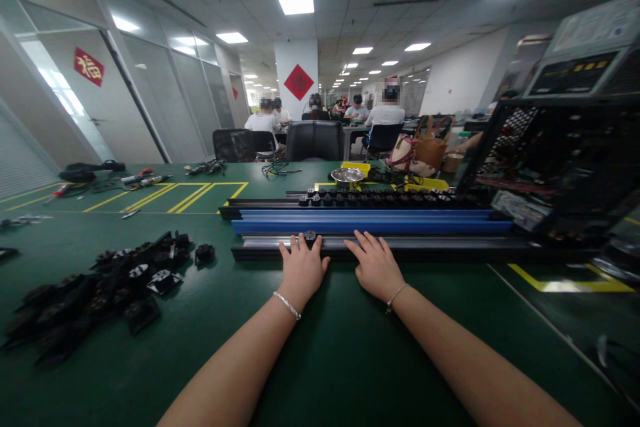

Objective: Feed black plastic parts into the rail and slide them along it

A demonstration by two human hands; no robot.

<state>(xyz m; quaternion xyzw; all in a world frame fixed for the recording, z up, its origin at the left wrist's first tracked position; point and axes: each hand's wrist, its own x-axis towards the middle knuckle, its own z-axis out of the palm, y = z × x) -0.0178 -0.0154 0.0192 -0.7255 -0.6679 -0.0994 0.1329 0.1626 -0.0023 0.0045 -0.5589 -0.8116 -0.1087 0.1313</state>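
Observation:
Across the green table lies a long black rail (450,252) with a grey channel. My left hand (303,268) rests at its near edge, fingers spread, the fingertips around a small black part (311,237) that sits in the channel. Whether the fingers grip that part is hard to see. To the right, my right hand (377,267) lies on the same rail with its fingers spread and nothing held. Behind it runs a blue rail (370,223), and beyond that a row of small black parts (370,197) stands on another black rail.
A pile of black parts (100,293) covers the left of the green table (320,373). An open computer case (550,167) stands at the right. Toward the back are a metal bowl (348,175), yellow trays, cables and bags. Several people sit beyond the table.

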